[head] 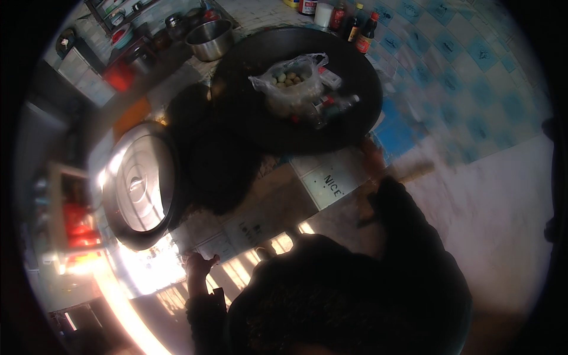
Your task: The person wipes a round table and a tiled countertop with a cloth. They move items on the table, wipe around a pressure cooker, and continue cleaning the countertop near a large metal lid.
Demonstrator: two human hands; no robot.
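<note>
My left hand is at the front edge of the tiled counter, thumb spread and nothing seen in it. Just beyond it a round metal lid with a small central handle catches bright sunlight. My right hand is blurred and in shade at the counter's right end, near a blue panel; whether it holds anything is unclear. Ahead lies a large dark round cover. On it are a clear plastic bag of eggs, a plastic bottle and a small white carton.
A steel pot stands at the back, left of several sauce bottles and a white container. Blue-patterned wall tiles rise to the right. Red objects sit in a frame at far left. A deep shadow hides the middle.
</note>
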